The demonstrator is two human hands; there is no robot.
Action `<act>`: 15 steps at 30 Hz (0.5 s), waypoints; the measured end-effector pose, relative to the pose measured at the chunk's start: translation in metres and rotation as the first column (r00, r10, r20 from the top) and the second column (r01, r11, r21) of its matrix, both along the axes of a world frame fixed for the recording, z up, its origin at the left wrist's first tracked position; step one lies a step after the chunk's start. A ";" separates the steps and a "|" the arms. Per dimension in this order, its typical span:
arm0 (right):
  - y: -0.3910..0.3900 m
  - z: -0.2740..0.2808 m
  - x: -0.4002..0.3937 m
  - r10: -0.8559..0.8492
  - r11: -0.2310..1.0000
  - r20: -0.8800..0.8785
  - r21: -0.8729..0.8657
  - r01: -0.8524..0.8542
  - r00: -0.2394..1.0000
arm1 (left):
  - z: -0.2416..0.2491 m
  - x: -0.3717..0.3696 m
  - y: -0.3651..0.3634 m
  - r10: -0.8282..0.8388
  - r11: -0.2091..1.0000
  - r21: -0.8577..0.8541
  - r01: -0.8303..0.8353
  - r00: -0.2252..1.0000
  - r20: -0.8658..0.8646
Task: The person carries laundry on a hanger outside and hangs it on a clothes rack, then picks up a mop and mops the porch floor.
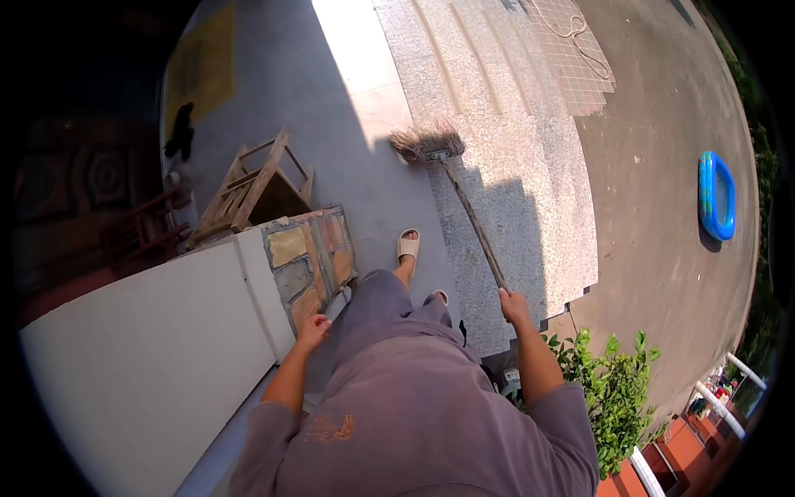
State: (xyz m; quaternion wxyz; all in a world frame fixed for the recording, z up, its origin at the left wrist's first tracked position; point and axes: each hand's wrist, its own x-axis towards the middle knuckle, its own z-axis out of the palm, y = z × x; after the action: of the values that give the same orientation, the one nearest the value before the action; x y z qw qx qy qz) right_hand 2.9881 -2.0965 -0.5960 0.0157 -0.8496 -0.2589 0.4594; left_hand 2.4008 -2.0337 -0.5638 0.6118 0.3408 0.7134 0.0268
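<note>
My right hand (514, 307) is wrapped round the upper end of a long wooden handle. It belongs to a mop (426, 142) with a wide, frayed, brownish-grey head. That head rests on the floor near the edge of the speckled stone steps (513, 149), where shade meets sunlight. My left hand (313, 331) hangs beside my body with its fingers curled in, and I see nothing held in it. Nearest to it is a low wall end faced with coloured stones (308, 263).
A wooden stool or frame (257, 182) stands left, behind the white wall (157, 356). At right grows a leafy green plant (613, 389). A blue inflatable pool (717, 196) lies on the concrete yard (654, 166). A pale hose (573, 33) curls on the tiles.
</note>
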 end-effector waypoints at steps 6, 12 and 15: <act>-0.245 -0.085 0.025 -0.262 0.919 -0.037 -0.315 0.237 0.964 | 0.020 0.009 0.003 -0.077 0.997 -0.028 0.075 0.994 -0.075; -0.264 0.062 0.024 0.079 0.785 0.211 -0.615 0.069 0.974 | -0.011 0.024 0.013 -0.174 0.984 -0.025 0.174 0.984 -0.027; -0.253 0.093 0.034 0.136 0.629 0.166 -0.776 0.044 0.977 | -0.012 0.035 0.033 -0.188 0.982 0.010 0.188 0.982 -0.015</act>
State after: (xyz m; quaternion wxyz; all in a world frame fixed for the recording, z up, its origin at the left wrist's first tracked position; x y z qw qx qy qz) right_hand 3.0218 -2.3493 -0.5029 -0.3901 -0.8098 -0.0581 0.4344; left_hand 2.4361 -2.0004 -0.5760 0.6047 0.4104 0.6819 -0.0294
